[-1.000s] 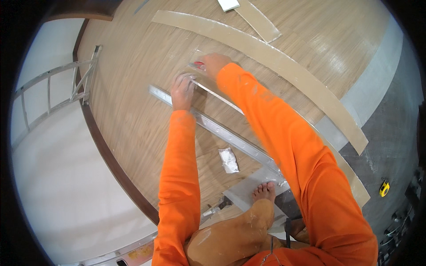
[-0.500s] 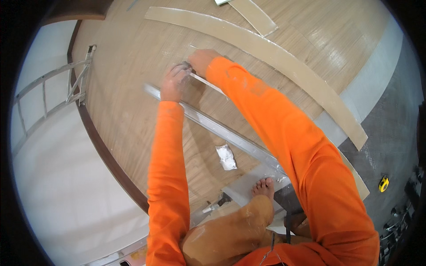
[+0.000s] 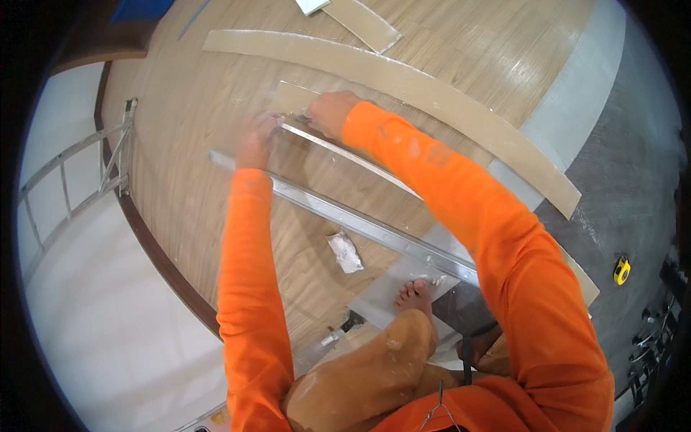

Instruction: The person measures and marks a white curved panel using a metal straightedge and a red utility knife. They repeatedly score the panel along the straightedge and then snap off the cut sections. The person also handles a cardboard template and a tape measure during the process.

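A long pale strip with a white edge and a tan face, like plasterboard, slants under my hands. My left hand is smeared by motion at the strip's left end, its fingertips near that end. Closed beside the strip's upper side is my right hand, with a small dark thing at its fingertips that I cannot make out. Nearer to me, a silver metal channel lies roughly parallel to the strip and passes below my left wrist. The strip's right end is hidden behind my right forearm.
A long tan board strip lies beyond my hands, with a shorter piece behind it. A crumpled white packet and a scraper-like tool are near my foot. A ladder stands left, a yellow tape measure right.
The view has shifted, so the floor things sit further left. My hands have moved apart, the left one away from the right, and more of the strip's white edge shows.
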